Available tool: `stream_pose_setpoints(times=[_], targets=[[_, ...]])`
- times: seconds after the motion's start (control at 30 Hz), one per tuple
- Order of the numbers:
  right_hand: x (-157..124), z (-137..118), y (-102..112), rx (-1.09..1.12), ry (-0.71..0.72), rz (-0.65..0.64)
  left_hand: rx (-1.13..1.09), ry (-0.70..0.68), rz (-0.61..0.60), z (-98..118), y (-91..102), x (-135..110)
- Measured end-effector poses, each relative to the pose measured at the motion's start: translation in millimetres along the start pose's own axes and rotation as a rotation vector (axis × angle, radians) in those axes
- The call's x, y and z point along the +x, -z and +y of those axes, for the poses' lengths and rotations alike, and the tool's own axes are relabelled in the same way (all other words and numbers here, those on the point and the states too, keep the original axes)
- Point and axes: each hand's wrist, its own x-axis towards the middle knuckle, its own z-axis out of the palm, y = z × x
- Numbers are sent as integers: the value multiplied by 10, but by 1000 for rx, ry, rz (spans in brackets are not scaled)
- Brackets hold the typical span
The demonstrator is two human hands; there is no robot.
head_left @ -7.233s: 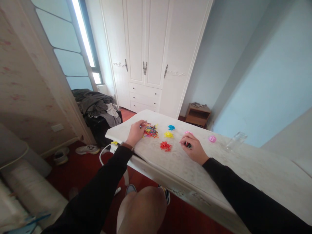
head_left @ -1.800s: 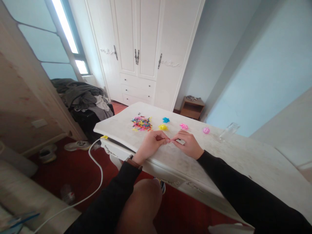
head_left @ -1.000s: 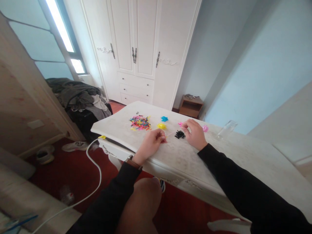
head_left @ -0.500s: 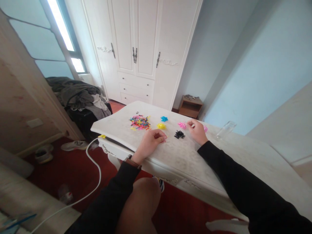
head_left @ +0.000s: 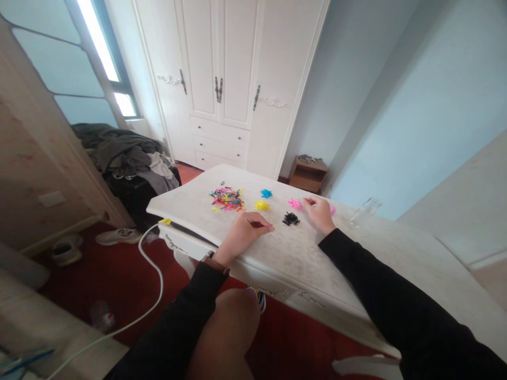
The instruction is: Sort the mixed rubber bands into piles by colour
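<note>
My left hand (head_left: pixel 249 230) rests low over the near part of the white table, thumb and fingertips pinched together. A tiny yellowish speck shows at those fingertips, too small to make out. My right hand (head_left: pixel 319 212) is at the right edge of a pink pile (head_left: pixel 294 204), its thumb and index finger pinched; anything between them is hidden. The piles look like small rubber bands: a mixed-colour heap (head_left: pixel 227 199) on the left, a blue pile (head_left: pixel 265 193), a yellow pile (head_left: pixel 261 205) and a black pile (head_left: pixel 291 218). Another pink pile (head_left: pixel 332 210) is partly hidden behind my right hand.
A clear glass (head_left: pixel 366 212) stands or lies right of my right hand on the white table (head_left: pixel 301 264). One loose dark band (head_left: pixel 222 183) lies behind the mixed heap. A white cable (head_left: pixel 161 274) hangs by the table's left corner. A white wardrobe (head_left: pixel 222 58) stands beyond.
My left hand's fingertips have shifted slightly to the right, and a yellowish speck now shows at them. My right hand stays by the pink pile. The view has moved slightly.
</note>
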Motion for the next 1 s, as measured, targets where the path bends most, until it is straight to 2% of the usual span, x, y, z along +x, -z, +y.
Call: stream_pose_setpoints(times=[0.07,0.23,0.33,0.53,0.67,0.8,1.0], targets=[[-97,-198,17,42,138,-28,-10,4,-3,7,3,1],[-447,-745,6,149,633,-352,-29,-12,-12,18,13,3],[-563,-890,-11,210,728,-377,-35,-25,-29,25,17,2],[-557,-851,-1,188,662,-396,-17,-5,-3,60,22,-1],[-551,-824,-9,134,605,-348,-11,26,-14,98,26,1],[-515,-830,17,96,607,-318,36,35,17,96,23,-3],[-383,-781,95,35,407,-35,50,50,153,69,19,-4]])
